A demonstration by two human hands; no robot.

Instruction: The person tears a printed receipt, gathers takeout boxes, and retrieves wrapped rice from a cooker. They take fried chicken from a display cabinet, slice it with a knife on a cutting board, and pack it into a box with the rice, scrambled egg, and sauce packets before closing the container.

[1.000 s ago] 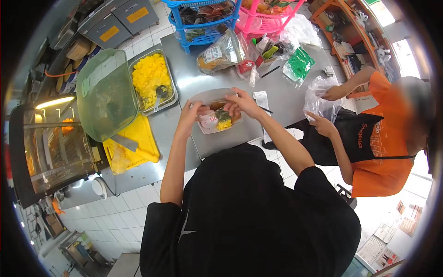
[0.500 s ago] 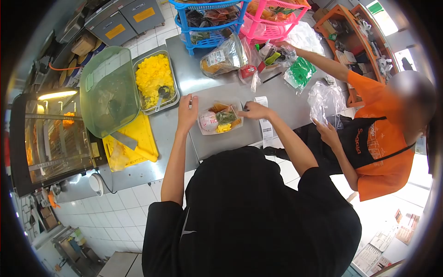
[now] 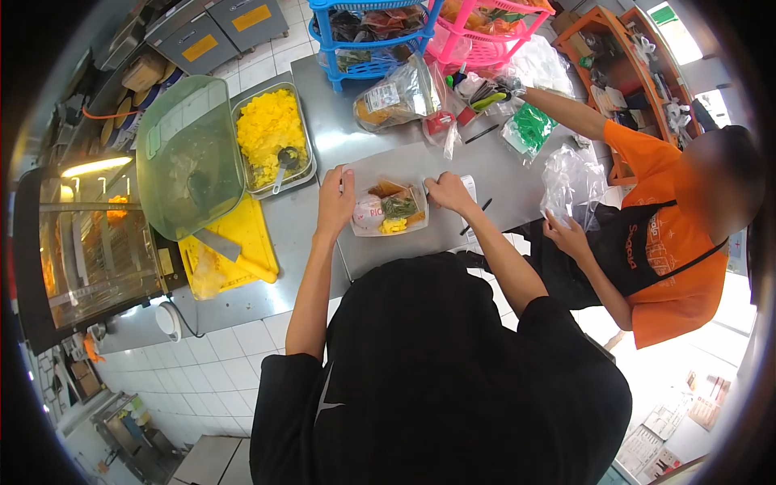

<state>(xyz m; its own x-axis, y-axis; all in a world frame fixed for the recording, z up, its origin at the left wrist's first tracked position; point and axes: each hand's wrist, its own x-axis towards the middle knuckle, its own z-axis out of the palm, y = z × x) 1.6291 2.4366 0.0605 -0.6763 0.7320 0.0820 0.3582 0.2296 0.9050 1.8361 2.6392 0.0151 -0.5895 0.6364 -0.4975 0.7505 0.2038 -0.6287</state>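
Note:
An open paper food box (image 3: pixel 380 232) sits on the steel counter in front of me. Inside it are a round white wrapped packet with red print (image 3: pixel 369 212), a small bag of green contents (image 3: pixel 398 205), some yellow food (image 3: pixel 394 226) and brownish pieces behind them. My left hand (image 3: pixel 335 200) is closed at the box's left edge, fingers on its raised flap. At the right edge, my right hand (image 3: pixel 449 194) has its fingers pinched on the box's side. A dark pen (image 3: pixel 477 217) lies just right of that hand, across a printed receipt (image 3: pixel 470 187).
A steel tray of yellow food (image 3: pixel 271 129) with a ladle (image 3: pixel 283 168) stands left, beside a green translucent lid (image 3: pixel 190 153) and yellow board with a knife (image 3: pixel 217 242). Blue (image 3: pixel 372 40) and pink racks (image 3: pixel 485 40) stand behind. A co-worker (image 3: pixel 647 242) at right holds a clear bag (image 3: pixel 570 184).
The dark pen has left my right hand and now lies on the receipt. That hand has come to the box's right edge, and the box's back flap stands higher.

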